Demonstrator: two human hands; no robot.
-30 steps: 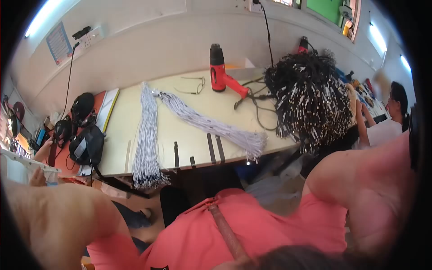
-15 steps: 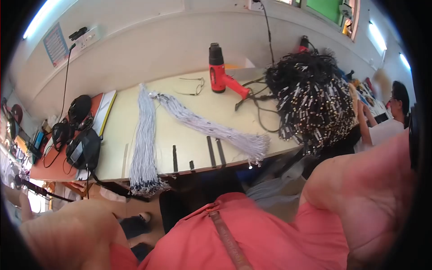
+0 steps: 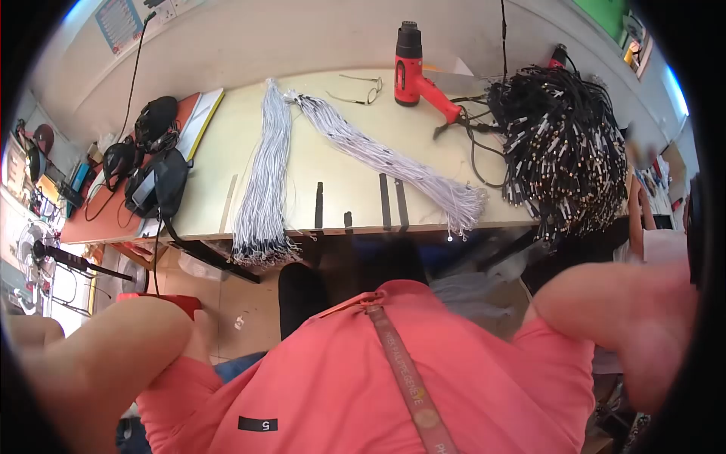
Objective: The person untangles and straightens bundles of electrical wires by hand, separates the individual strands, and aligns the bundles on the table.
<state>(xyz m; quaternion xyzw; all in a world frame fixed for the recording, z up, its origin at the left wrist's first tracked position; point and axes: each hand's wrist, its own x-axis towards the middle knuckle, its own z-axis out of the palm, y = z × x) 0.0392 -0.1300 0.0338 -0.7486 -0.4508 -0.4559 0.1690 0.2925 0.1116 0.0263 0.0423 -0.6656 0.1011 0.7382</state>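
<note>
Neither of my hands shows; both my arms are bent up beside the head camera, and what the hands hold is hidden. On the pale table [image 3: 340, 160] in front of me lie two bundles of thin cords. The left white bundle [image 3: 266, 166] runs toward the front edge, its dark-tipped ends hanging over. A second white bundle [image 3: 386, 155] slants to the right, its frayed end near the edge. A red and black heat gun [image 3: 408, 72] stands upright behind them, with eyeglasses [image 3: 372, 92] to its left.
A large heap of black cords with metal tips [image 3: 563, 151] covers the table's right end. At the left are black pouches [image 3: 160, 178], papers [image 3: 204, 113] and a red surface [image 3: 98, 216]. Another person's arm [image 3: 637, 216] shows at the right. A fan stands at far left.
The camera view has tilted and turned, so the table sits higher in the picture and more floor shows. My arms have shifted at the edges. The bundles and heat gun keep their places.
</note>
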